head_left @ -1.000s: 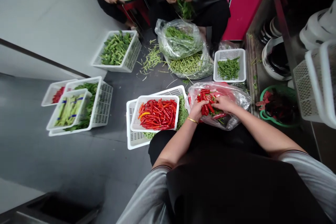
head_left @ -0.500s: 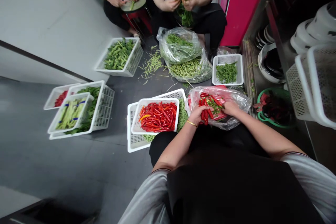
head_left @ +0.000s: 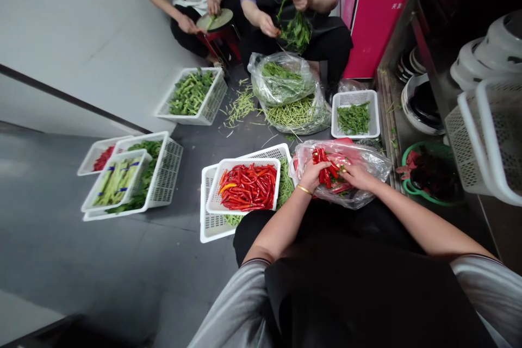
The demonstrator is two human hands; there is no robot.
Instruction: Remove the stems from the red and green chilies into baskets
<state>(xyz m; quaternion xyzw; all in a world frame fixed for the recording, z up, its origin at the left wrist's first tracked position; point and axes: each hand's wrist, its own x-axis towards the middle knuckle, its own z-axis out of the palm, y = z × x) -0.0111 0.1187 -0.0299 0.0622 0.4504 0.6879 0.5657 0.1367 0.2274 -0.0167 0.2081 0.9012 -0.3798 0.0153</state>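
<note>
My left hand (head_left: 313,175), with a gold bangle at the wrist, is closed around several red chili peppers (head_left: 325,174). Close beside it, my right hand (head_left: 355,176) has its fingers pinched at the stem end of a chili in the bunch. Both hands are over a clear plastic bag (head_left: 369,155) with a red lining, which sits open at my knees. Green stems and more chilies show inside it, partly hidden by my hands. Just left of the bag, a white basket (head_left: 216,201) of red chilies, with one orange one, rests on a larger basket (head_left: 209,231) of green beans.
Baskets of greens (head_left: 222,99) and celery (head_left: 92,201) stand left. Ahead, two people sit trimming vegetables behind a bag of green stems (head_left: 291,114). A small basket of leaves (head_left: 376,128) is at front right. A green colander (head_left: 416,190) and a shelf of containers flank my right.
My right hand has moved left, closer to the chilies in my left hand. The person opposite has raised one hand with the greens. The whole view has shifted slightly.
</note>
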